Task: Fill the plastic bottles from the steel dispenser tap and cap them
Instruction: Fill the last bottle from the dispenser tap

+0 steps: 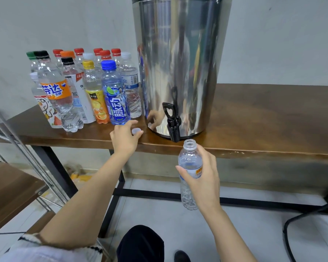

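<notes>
Plastic, clear and uncapped, the bottle [190, 163] stands gripped in the right hand [204, 176], just under the black tap [173, 124] of the steel dispenser [180, 53]. Left hand [123, 138] pinches a pale round cap [136, 131] on the wooden table [254, 114].

Table [263, 114] right of the dispenser [180, 63] gives us wide passage. The left side is packed tight with capped bottles [80, 87]. Our left hand [124, 138], pinching a cap [136, 131], fills the front gap between them and the dispenser. Off the table edge, just below the tap [173, 127], the open bottle [189, 159] in our right hand [203, 176] takes the room.
</notes>
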